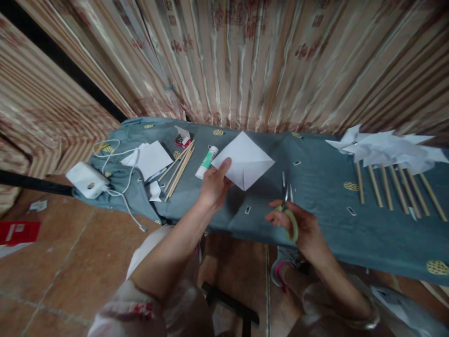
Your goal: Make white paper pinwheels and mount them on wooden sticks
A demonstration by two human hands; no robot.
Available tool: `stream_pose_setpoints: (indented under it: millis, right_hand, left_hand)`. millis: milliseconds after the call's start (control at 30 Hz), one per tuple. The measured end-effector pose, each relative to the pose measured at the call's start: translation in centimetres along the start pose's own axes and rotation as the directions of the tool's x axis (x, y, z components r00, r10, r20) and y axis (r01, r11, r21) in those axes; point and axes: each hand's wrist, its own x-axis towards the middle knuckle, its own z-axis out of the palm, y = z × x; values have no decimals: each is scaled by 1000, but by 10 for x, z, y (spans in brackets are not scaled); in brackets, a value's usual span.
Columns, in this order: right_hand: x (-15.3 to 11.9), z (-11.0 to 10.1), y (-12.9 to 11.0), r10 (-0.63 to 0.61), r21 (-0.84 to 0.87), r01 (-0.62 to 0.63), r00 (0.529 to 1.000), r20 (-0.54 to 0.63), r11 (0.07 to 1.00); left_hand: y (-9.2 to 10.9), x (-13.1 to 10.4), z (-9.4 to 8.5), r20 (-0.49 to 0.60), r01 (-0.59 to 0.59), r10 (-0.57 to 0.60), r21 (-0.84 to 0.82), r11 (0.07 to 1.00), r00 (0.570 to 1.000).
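Note:
My left hand [214,186] pinches a white paper square [247,157] at its left side, thumb on top. The square is turned like a diamond, with a crease across it and a slit or line running up from its lower corner. To the right, my right hand [300,224] holds scissors [289,217] by their green handles, blades pointing away from me and apart from the paper. A white and green glue stick [206,162] lies just left of the paper.
Wooden sticks [180,172], a small red box [183,137], paper squares [153,160] and a white power strip [87,180] with cables lie left on the cloth-covered table [322,187]. Several paper pinwheels [389,147] on sticks lie at the right. A curtain [245,70] hangs behind.

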Motion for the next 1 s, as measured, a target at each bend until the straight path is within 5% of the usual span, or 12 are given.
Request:
stream_pose_setpoints:
  millis: [167,467,700,1000]
  right_hand:
    - [18,-25,-11,-57,37,71,953,-298,997]
    - [23,-21,-14,-21,171,50,986,-165,984]
    - [26,-17,-13,-71,160,115,963,-260,980]
    - [28,1,-22,-11,326,119,949,-315,938]
  left_hand:
    - [-18,-8,1,100,87,-106,178,980,989]
    - [-32,-17,5,196,230,-309,341,911,931]
    - [-33,-29,15,351,359,-371,104,928,860]
    - [-51,-46,23,235,260,-294,165,951,927]
